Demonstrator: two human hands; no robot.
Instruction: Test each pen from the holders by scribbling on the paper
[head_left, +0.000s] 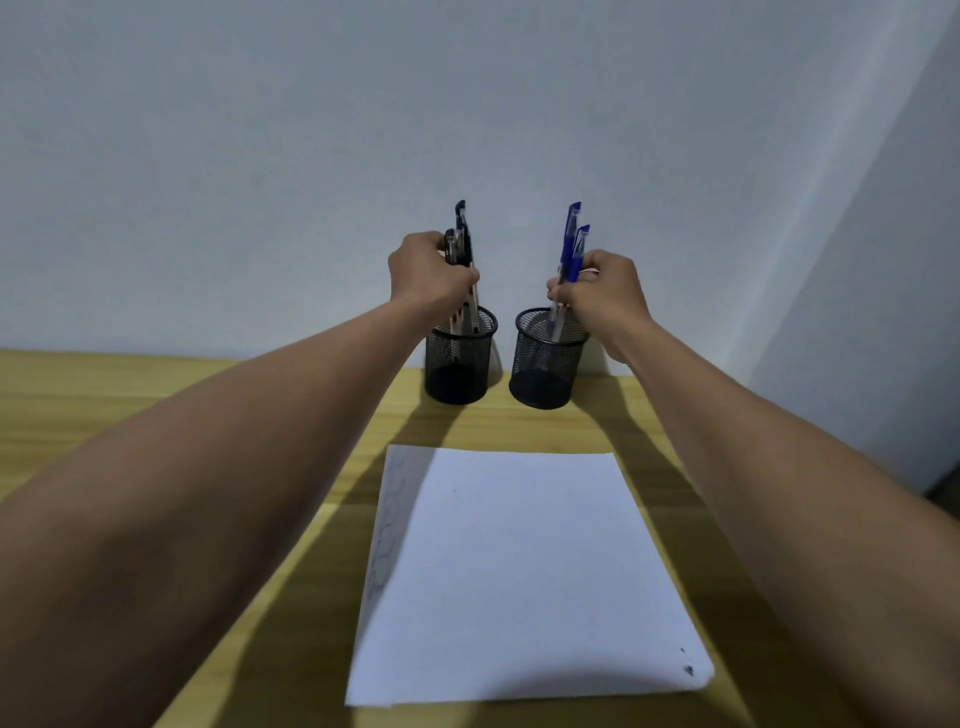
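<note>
Two black mesh pen holders stand against the wall: the left holder (458, 364) and the right holder (545, 366). My left hand (428, 273) grips a bunch of black pens (462, 234) whose lower ends reach into the left holder. My right hand (602, 291) grips blue-capped pens (571, 244) above the right holder, their tips inside it. A white sheet of paper (524, 571) lies on the wooden table (130, 384) in front of the holders, with faint marks along its left edge and a small dark spot near its bottom right corner.
A plain pale wall rises directly behind the holders. A second wall or panel (883, 312) closes off the right side, near the table's right end. My forearms stretch over the table on both sides of the paper.
</note>
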